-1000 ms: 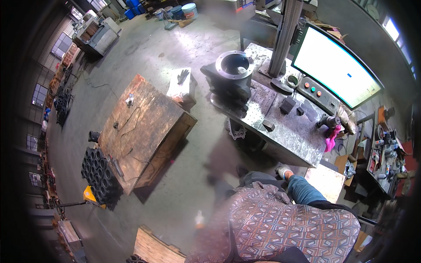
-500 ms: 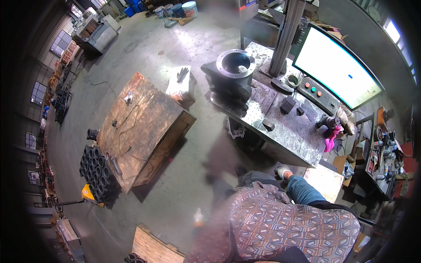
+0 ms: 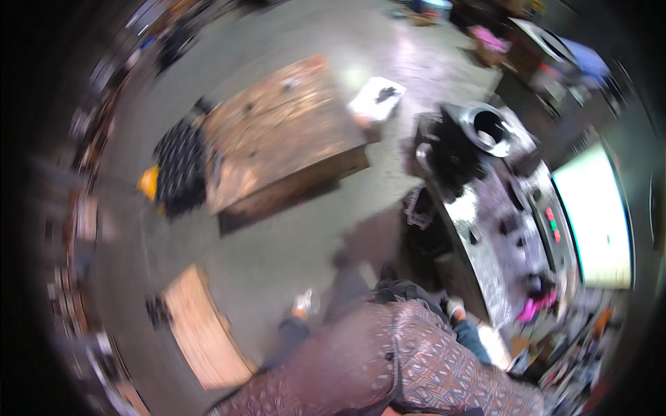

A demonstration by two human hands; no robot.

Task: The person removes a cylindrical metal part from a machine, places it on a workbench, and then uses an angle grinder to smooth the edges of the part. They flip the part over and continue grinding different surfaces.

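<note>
My left hand (image 3: 304, 303), in a pale glove, hangs low over the floor, apart from the light wooden board (image 3: 201, 333) at the lower left. Motion blur smears its fingers, and I make out nothing held in it. My right hand (image 3: 454, 307), also gloved, is down by my side, close to the near edge of the metal workbench (image 3: 494, 267). Its fingers are too blurred to read. On the bench's far end stands a big dark housing (image 3: 451, 156) with a round flanged opening. Small dark blocks (image 3: 510, 225) lie on the bench top.
A large wooden crate-like table (image 3: 277, 139) stands ahead on the left, with dark ring-shaped parts (image 3: 182, 163) stacked beside it. A lit screen (image 3: 595, 215) and a button panel (image 3: 551, 218) border the bench. A white-topped box (image 3: 377, 99) holds a dark glove.
My view has swung to the left, so the bench and screen now sit further right. The board at the lower left shows more fully. Both hands stay low by my sides.
</note>
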